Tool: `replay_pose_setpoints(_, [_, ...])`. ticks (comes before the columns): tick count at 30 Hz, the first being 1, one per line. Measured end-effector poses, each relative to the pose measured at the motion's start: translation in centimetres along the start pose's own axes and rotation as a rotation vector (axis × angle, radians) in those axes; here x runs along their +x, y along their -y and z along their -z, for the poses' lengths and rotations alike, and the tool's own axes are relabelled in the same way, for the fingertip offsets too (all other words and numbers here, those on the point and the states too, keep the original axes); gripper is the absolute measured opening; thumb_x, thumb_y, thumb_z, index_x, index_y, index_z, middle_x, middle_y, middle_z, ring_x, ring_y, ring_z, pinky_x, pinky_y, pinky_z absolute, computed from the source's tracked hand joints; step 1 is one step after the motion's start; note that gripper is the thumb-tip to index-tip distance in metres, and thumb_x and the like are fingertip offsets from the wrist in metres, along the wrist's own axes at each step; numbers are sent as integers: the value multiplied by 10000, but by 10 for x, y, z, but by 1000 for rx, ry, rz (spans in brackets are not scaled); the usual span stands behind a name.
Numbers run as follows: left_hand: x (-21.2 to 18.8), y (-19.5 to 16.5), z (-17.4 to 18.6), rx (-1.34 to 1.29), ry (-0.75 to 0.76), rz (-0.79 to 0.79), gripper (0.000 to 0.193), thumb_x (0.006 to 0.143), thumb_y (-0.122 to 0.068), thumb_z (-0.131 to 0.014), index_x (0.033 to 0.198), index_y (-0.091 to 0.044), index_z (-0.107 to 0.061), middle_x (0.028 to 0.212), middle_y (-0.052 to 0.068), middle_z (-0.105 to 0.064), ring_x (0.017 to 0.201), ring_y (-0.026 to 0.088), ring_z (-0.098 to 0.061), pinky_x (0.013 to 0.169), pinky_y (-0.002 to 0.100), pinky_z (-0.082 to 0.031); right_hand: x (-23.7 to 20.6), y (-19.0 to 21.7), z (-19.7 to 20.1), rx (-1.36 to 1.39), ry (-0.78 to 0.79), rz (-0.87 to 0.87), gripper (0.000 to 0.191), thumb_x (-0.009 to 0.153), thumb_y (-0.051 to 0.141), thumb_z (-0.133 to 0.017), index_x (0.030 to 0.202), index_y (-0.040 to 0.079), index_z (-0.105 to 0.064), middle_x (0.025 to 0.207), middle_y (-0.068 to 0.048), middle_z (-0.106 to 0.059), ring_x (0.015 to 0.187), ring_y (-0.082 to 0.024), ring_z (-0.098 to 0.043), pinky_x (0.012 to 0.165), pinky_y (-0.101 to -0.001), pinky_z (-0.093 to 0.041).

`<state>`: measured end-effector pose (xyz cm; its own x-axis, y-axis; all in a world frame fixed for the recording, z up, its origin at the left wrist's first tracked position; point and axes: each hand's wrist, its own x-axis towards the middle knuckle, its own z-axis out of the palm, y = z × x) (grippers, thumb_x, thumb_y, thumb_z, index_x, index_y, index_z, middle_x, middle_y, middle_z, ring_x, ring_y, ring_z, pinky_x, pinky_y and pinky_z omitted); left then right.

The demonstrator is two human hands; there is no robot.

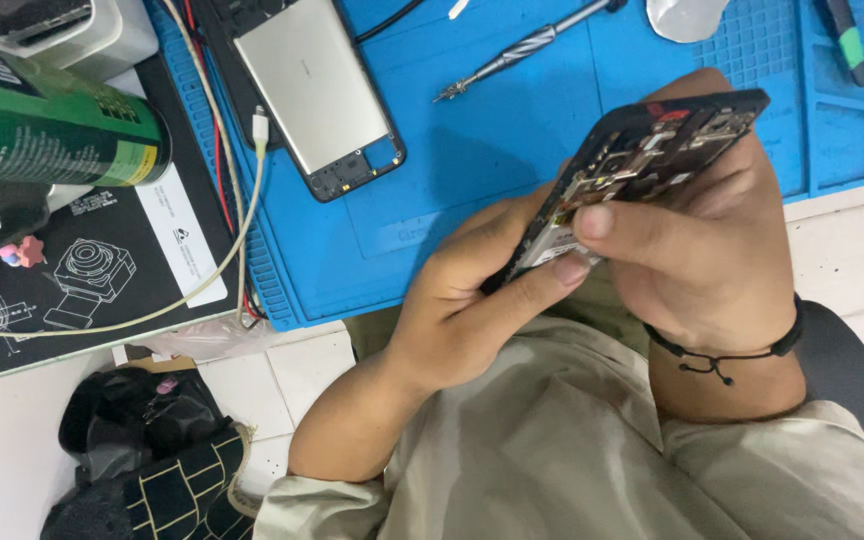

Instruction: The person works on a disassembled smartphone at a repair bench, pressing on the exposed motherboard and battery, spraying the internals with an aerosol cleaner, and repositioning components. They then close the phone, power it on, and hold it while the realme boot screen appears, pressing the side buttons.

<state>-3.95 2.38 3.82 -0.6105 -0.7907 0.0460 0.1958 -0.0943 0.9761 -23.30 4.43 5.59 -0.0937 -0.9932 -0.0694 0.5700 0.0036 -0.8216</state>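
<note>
Opened phone point(652, 150) is being held tilted above the blue mat's point(512, 130) near edge, circuitry facing up. Left hand point(472, 300) is cupping its lower end, thumb pressing the edge. Right hand point(702, 250) is gripping the upper part, thumb pinching near the board. One second phone point(317, 90) and one screwdriver point(522, 48) are lying on the mat.

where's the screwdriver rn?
Head view, top centre: the screwdriver lies on the blue mat, untouched, right of the silver phone back and above the opened phone held in both hands.
</note>
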Motion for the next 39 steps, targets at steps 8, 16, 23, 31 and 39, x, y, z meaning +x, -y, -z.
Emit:
replay_pose_setpoints(8, [-2,6,-6,-97,-41,-43,474,1146,-34,-644,1571,4,-438,1397,62,-627,1213,102,-584,1101,244,-487,8,1,-6,38,-47,-40,408,874,-165,-735,1184,26,-551,1017,-109,-694,923,-196,-705,826,-319,-561])
replay_pose_setpoints(16, [0,14,-2,-318,-66,28,455,1148,-12,-615,1573,17,-454,1411,59,-621,1241,107,-553,1133,264,-476,20,-2,-3,-13,55,-101,325,936,-153,-764,1195,-13,-628,1065,-119,-719,968,-193,-708,871,-316,-564])
replay_pose_setpoints(23, [0,12,-2,-218,-71,12,466,1145,-46,-632,1569,16,-449,1425,52,-616,1255,99,-549,1148,251,-467,21,-6,4,79,83,-91,394,937,-203,-743,1198,57,-602,1089,-100,-718,991,-201,-717,868,-321,-567])
replay_pose_setpoints(31, [0,10,1,-269,-53,41,476,1147,-80,-637,1571,29,-447,1400,59,-625,1229,103,-556,1129,251,-470,18,-5,6,134,94,-116,418,946,-211,-726,1249,51,-606,1110,-109,-723,1030,-217,-721,910,-330,-566])
replay_pose_setpoints(39, [1,-3,0,-222,-74,79,490,1112,-68,-628,1559,27,-450,1375,65,-627,1217,112,-567,1106,258,-478,15,-5,-1,79,38,-115,330,921,-210,-681,1165,-2,-603,1062,-136,-722,978,-220,-717,882,-335,-564])
